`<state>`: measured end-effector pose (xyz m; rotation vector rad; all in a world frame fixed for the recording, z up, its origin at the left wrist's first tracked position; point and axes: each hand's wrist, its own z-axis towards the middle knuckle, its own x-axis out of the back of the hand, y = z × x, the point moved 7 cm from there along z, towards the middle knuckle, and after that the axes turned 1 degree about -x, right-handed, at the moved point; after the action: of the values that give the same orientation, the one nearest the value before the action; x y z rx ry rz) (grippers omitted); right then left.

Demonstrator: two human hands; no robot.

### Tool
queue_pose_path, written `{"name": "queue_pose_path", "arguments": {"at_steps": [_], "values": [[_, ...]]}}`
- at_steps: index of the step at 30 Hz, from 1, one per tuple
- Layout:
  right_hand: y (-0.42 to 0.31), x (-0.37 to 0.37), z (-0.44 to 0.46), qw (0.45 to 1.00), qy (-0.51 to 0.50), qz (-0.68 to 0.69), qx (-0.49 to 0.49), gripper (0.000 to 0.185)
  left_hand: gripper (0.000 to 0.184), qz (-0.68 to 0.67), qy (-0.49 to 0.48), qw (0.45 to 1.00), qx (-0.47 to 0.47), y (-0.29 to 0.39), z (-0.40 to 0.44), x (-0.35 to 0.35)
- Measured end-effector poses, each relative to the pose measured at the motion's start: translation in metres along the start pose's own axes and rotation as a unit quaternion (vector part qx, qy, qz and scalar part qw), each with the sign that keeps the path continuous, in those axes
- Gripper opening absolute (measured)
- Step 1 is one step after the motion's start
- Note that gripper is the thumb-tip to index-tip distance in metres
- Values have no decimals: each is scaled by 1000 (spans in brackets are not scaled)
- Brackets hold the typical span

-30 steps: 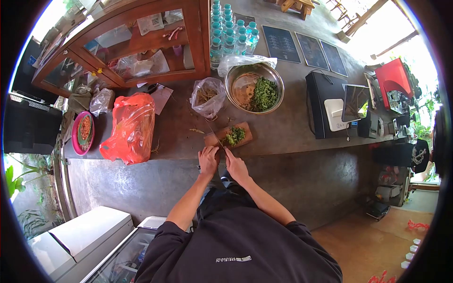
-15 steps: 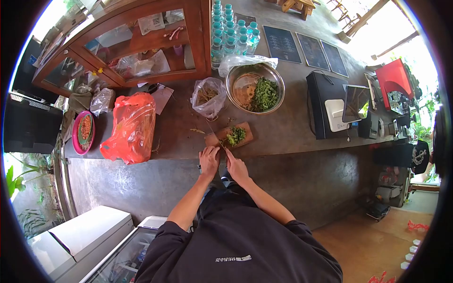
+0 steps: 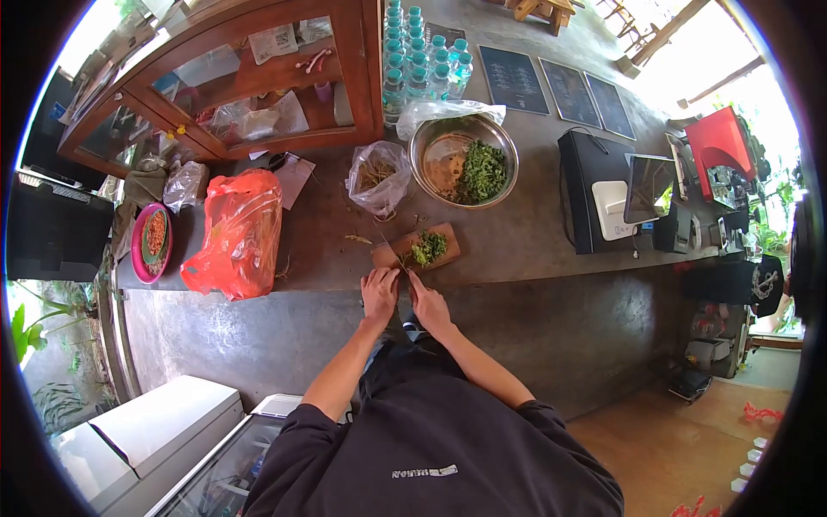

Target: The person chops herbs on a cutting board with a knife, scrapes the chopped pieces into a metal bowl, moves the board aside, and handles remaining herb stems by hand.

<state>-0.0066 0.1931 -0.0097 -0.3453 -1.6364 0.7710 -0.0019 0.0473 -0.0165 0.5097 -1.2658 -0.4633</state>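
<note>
A knife (image 3: 394,250) with a thin blade lies across the left part of a small wooden board (image 3: 446,257), its handle end in my right hand (image 3: 430,303). My left hand (image 3: 379,295) is closed at the board's near left edge, beside the blade; what its fingers press on is too small to make out. Chopped greens (image 3: 428,248) sit on the board, right of the blade. Beyond it stands a metal bowl (image 3: 422,177) with more chopped greens (image 3: 482,172) on its right side. A clear plastic bag (image 3: 379,178) of stems is left of the bowl.
An orange plastic bag (image 3: 237,233) and a pink bowl (image 3: 152,245) stand on the counter's left. Behind are a wooden cabinet (image 3: 366,69) and several bottles (image 3: 417,82). A black box (image 3: 586,189) and a tablet (image 3: 649,189) are at right. The counter's edge runs near my hands.
Both hands stay beside the board, with only a very slight shift. The bowl and bags have not visibly moved on the counter.
</note>
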Motion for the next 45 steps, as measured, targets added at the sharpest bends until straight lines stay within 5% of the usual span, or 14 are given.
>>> {"name": "queue_pose_path", "arguments": {"at_steps": [27, 32, 45], "values": [[-1, 15, 7, 998, -52, 18, -35, 43, 26, 5, 25, 1000, -1, -4, -2, -5], [-3, 20, -10, 998, -48, 27, -40, 43, 22, -105, 60, 993, 16, -12, 1, -5], [8, 7, -22, 998, -42, 18, -42, 46, 23, -138, 42, 989, -18, -7, 4, 7]]}}
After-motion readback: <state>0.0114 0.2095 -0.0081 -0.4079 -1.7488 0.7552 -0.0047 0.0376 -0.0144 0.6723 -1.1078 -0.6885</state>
